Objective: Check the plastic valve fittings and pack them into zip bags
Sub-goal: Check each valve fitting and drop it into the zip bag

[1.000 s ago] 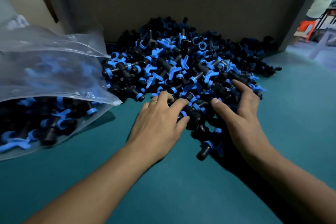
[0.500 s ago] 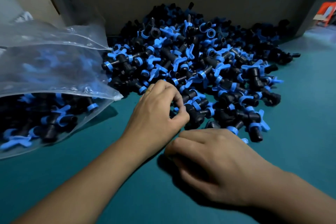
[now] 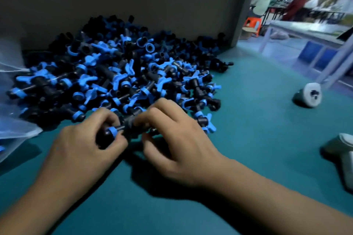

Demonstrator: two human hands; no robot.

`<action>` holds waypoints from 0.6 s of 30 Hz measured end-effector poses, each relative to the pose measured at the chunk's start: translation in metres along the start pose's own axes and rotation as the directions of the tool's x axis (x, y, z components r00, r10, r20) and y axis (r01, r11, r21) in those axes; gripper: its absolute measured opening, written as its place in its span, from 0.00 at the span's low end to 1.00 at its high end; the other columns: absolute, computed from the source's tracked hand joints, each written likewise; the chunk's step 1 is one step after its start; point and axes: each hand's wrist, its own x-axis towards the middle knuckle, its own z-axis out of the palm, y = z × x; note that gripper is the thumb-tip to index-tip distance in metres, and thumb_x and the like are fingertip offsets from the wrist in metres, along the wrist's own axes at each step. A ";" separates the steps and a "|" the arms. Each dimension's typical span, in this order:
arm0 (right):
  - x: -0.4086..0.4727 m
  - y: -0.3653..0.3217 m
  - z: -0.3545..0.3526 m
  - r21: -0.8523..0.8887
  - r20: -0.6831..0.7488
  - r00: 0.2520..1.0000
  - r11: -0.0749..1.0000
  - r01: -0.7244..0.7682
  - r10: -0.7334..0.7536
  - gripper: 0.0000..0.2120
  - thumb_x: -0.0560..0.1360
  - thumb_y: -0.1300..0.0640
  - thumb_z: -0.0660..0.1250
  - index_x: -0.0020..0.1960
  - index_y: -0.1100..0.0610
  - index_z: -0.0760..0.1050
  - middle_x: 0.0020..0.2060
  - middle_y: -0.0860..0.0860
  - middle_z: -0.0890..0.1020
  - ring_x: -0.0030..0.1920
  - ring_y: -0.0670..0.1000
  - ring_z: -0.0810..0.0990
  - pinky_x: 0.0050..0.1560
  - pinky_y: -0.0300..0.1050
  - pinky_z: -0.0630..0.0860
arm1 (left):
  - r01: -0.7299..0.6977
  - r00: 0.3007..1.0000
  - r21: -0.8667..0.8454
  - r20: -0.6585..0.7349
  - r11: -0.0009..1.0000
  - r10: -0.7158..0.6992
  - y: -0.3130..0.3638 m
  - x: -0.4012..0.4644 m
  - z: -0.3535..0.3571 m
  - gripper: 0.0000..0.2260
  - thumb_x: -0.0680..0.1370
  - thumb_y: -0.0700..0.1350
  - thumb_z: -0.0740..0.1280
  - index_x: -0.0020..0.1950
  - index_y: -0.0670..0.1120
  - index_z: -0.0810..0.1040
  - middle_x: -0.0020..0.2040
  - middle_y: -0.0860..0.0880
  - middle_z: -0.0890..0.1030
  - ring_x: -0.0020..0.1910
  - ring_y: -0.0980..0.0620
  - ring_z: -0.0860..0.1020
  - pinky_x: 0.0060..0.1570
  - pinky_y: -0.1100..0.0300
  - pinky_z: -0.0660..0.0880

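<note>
A big heap of black and blue plastic valve fittings lies on the teal table against a brown back panel. At the heap's near edge my left hand and my right hand both grip one black valve fitting with a blue ring, held between them just above the table. A clear zip bag partly filled with fittings shows at the far left edge, mostly cut off.
A white and grey roll lies on the table at the right. Another grey and white object sits at the right edge. The back panel closes the far side. People sit at tables in the far background.
Both hands drew back from the heap and came together on one fitting. The view swung right, so the zip bag slid mostly out of frame.
</note>
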 end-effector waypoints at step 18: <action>0.001 0.007 0.002 0.107 0.024 0.973 0.967 -0.230 0.229 0.13 0.87 0.51 0.64 0.67 0.56 0.75 0.59 0.49 0.81 0.60 0.51 0.80 0.61 0.53 0.76 | 0.178 0.983 -0.676 0.157 0.715 -0.097 -0.006 0.006 -0.005 0.05 0.76 0.39 0.71 0.52 0.45 0.82 0.37 0.46 0.86 0.30 0.54 0.82 0.31 0.69 0.78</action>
